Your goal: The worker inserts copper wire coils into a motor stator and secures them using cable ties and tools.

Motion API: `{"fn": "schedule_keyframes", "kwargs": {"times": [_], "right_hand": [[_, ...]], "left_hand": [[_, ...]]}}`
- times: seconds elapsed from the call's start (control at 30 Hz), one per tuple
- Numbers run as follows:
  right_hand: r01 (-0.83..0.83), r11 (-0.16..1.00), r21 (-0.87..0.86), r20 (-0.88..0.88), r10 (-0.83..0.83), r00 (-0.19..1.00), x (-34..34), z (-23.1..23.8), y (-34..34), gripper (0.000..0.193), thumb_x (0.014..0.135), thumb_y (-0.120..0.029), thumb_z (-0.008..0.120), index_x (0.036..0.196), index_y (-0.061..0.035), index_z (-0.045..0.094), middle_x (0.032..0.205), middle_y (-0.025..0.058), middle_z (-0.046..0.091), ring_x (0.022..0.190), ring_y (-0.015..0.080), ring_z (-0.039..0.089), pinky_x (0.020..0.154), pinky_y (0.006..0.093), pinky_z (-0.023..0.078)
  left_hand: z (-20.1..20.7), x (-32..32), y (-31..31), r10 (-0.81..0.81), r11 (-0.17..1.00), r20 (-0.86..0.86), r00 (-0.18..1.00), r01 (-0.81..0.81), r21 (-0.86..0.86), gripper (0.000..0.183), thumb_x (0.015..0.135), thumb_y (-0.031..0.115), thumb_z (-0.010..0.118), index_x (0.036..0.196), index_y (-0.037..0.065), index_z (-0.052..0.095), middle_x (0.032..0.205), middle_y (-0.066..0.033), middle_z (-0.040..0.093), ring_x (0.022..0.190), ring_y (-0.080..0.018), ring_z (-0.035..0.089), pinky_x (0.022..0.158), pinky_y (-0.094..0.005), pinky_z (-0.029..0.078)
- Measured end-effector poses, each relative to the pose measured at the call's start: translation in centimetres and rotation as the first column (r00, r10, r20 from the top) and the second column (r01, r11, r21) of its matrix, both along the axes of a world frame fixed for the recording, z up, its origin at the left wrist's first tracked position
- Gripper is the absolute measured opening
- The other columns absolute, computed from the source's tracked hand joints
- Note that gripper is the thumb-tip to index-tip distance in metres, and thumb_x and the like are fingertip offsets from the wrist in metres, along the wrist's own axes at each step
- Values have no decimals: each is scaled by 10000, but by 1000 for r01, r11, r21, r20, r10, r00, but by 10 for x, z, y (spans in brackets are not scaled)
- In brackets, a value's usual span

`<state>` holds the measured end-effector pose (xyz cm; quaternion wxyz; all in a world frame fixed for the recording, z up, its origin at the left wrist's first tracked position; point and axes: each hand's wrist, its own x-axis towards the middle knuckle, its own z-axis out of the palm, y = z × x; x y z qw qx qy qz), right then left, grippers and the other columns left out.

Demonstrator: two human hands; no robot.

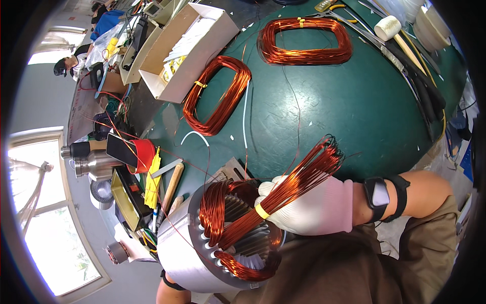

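Note:
A silver motor stator (174,251) sits tilted at the lower middle, its slotted bore towards me. Copper windings (215,207) fill some slots, and pale slot liners (255,261) show inside. A copper wire coil (304,177), bound with yellow tape, rises from the bore up and to the right. Behind this coil is my right hand (304,210) in a white glove, fingers curled in by the stator's rim. The coil and windings partly cover the fingers, so what they grip is unclear. My left forearm shows below the stator; the left hand is hidden behind it.
Two taped copper coils (217,96) (306,41) lie on the green tabletop (334,106). An open cardboard box (190,53) stands at the far left. A white-headed mallet (389,28) and pliers (347,15) lie far right. Tools, metal bottles (96,164) and a phone (121,149) crowd the left.

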<state>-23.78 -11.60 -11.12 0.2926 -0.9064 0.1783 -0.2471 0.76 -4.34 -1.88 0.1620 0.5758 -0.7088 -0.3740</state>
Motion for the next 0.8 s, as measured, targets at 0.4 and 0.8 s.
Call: {"fn": "schedule_keyframes", "kwargs": {"times": [0.4,0.8], "right_hand": [[-227,972,69,-162,235,958,6,20,-17,161,939,-143,545,1031,-12,556,889,138,608,751,306,674,644,405,546],[-47,909,-414,-65,22,998,-5,-12,17,180,901,-21,574,1049,0,674,965,93,681,885,207,685,851,314,582]], "left_hand": [[-67,79,63,408,877,-74,910,-368,309,860,893,215,784,1593,26,321,1510,-115,500,1347,-207,546,1080,-368,507],[-119,92,158,625,745,-86,776,-561,360,767,878,191,797,1526,14,427,1420,-112,582,1268,-188,598,1036,-353,525]]}}
